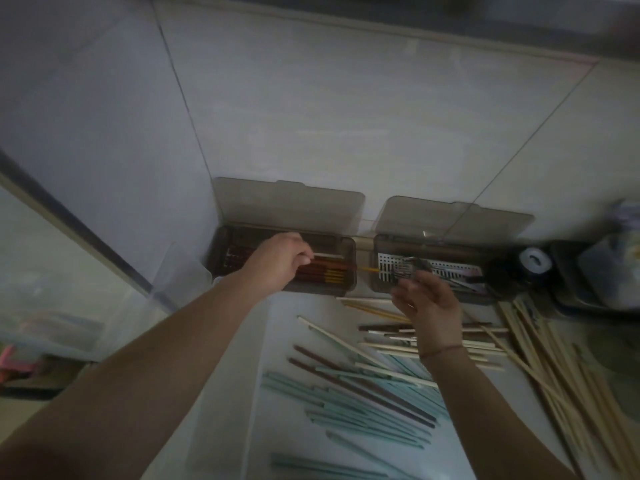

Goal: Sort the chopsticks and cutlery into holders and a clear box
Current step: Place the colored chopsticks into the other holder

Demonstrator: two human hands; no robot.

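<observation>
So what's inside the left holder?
The left holder contains dark brown chopsticks with yellow tips. The left hand covers their middle and pinches a pale chopstick.

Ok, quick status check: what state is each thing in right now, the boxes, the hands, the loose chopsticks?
Left box: lid up, red-and-yellow chopsticks inside.
Right box: lid up, perforated tray and cutlery inside.
Left hand: over the left box, pinching a pale chopstick.
Right hand: fingers relaxed, holding nothing, in front of the right box.
Teal chopsticks: loose on the counter, unsorted.
Pale wooden chopsticks: scattered on the right, unsorted.
</observation>
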